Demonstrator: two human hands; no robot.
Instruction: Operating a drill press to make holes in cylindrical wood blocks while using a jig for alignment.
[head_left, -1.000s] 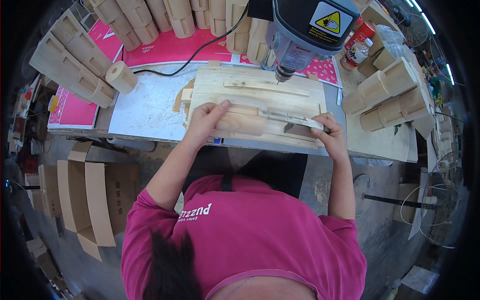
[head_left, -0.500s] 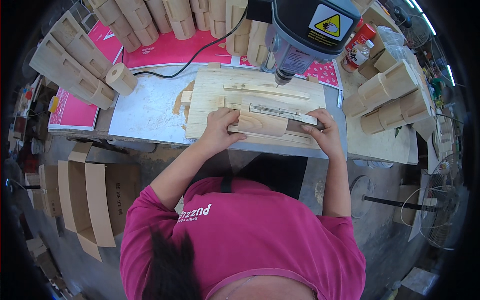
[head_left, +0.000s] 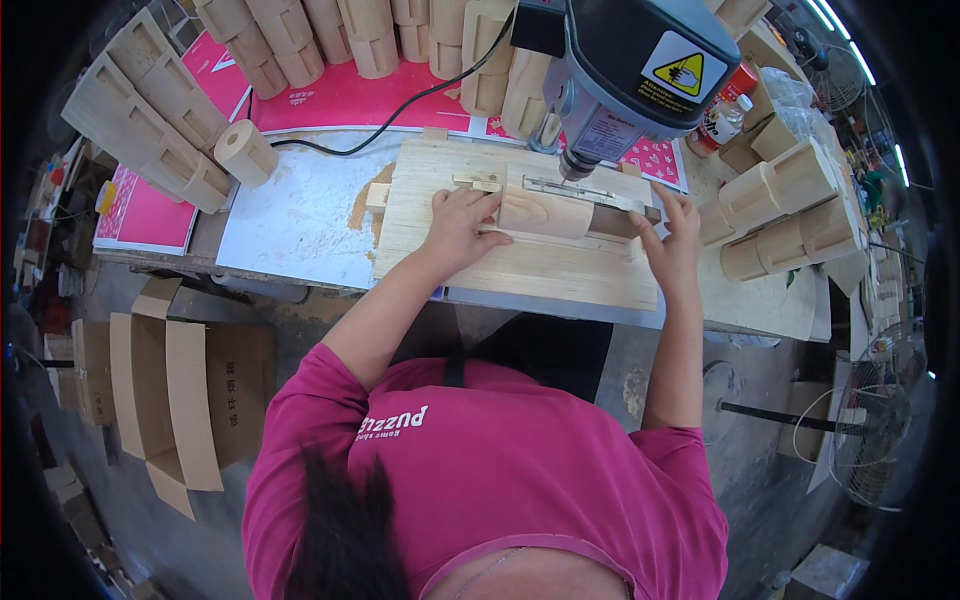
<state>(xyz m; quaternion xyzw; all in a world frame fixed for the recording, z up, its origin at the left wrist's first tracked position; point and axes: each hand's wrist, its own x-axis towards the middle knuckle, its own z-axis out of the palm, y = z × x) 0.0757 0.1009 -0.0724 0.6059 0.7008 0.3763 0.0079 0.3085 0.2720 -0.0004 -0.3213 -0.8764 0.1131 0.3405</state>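
Observation:
A rounded pale wooden block [head_left: 545,213] lies under the drill press chuck [head_left: 577,163]. A narrow slotted metal strip [head_left: 575,190] runs along its upper side, and a dark brown bar [head_left: 612,221] sticks out of its right end. My left hand [head_left: 460,232] is closed around the block's left end, thumb on the near side and fingers on the far side. My right hand [head_left: 673,243] pinches the right end of the strip and bar between thumb and fingers. Beneath all this lies a flat wooden board [head_left: 420,210] with low wooden strips on it.
The drill press head [head_left: 640,60] overhangs the board, its black cable [head_left: 400,105] trailing left. Wooden cylinders [head_left: 150,110] stand stacked at left and back, and more wooden pieces [head_left: 790,205] at right. One drilled cylinder [head_left: 246,153] stands alone. A cardboard box [head_left: 190,385] is on the floor.
Both hands have pushed the block, strip and bar away from me and slightly right, over the board's far strip and beneath the chuck. The right-hand fingers have straightened somewhat.

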